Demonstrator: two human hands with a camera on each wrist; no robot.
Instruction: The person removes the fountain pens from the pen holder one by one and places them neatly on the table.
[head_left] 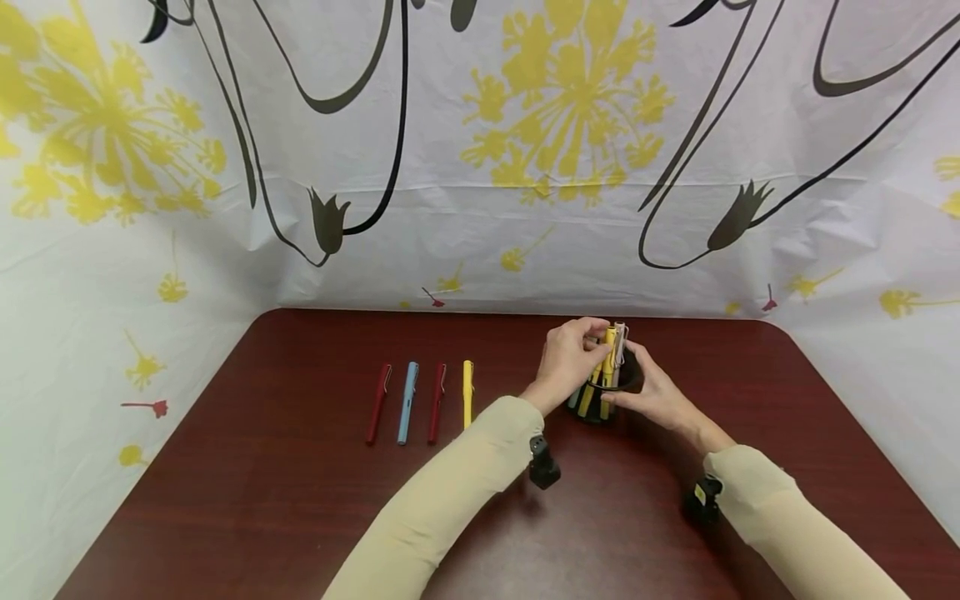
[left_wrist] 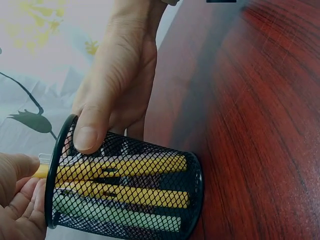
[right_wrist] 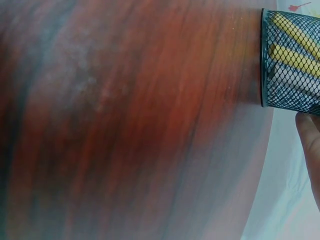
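Observation:
A black mesh pen cup stands on the table, held around its side by my right hand, whose thumb presses the mesh near the rim in the left wrist view. Over the cup's mouth my left hand pinches the upper end of a yellow pen; its lower part is inside the cup. Next to it a pale, whitish pen pokes above the rim. Through the mesh show another yellow pen and a light green pen. The right wrist view catches the cup only partly.
Left of the cup, a red pen, a light blue pen, another red pen and a yellow pen lie in a row on the dark red wooden table. Behind hangs a flower-patterned white cloth.

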